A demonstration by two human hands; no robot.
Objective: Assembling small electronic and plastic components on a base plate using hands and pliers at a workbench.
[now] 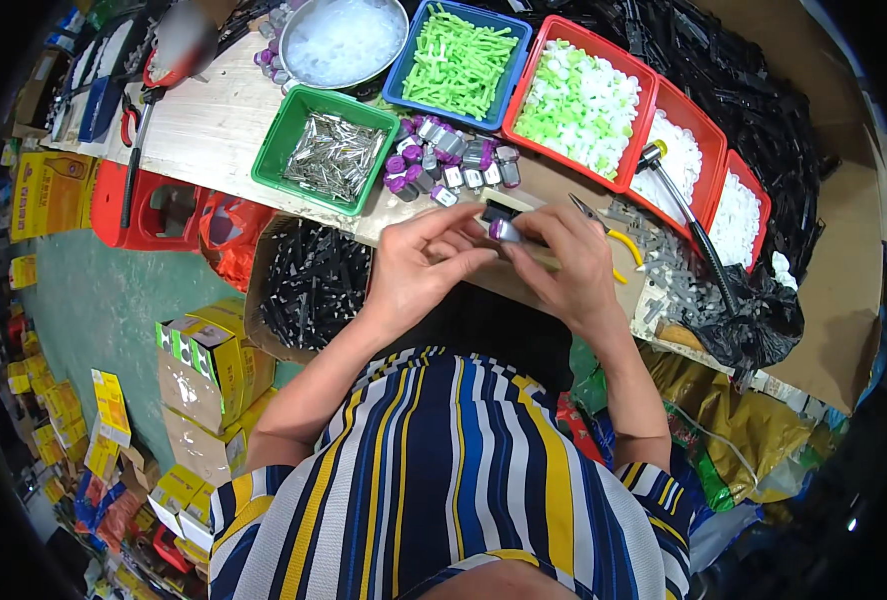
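Note:
Over the front edge of the bench, both hands meet at a small purple-and-grey plastic part [505, 231] with a black piece [502, 211] beside it. My right hand [572, 262] pinches the part between thumb and fingers from the right. From the left, my left hand [416, 268] closes thumb and index finger at its other side; its grip is partly hidden. Just beyond the fingers lies a pile of similar purple-and-grey parts [444, 145]. Pliers with yellow handles [624, 250] rest right beside my right hand.
A green bin [264, 170] holds metal pins. Behind stand a metal bowl [286, 60], a blue bin [394, 85] of green sticks and red bins [619, 180] of small caps. A hammer [699, 225] lies at right, near a black bag [764, 325]. Black parts [314, 285] fill a carton below.

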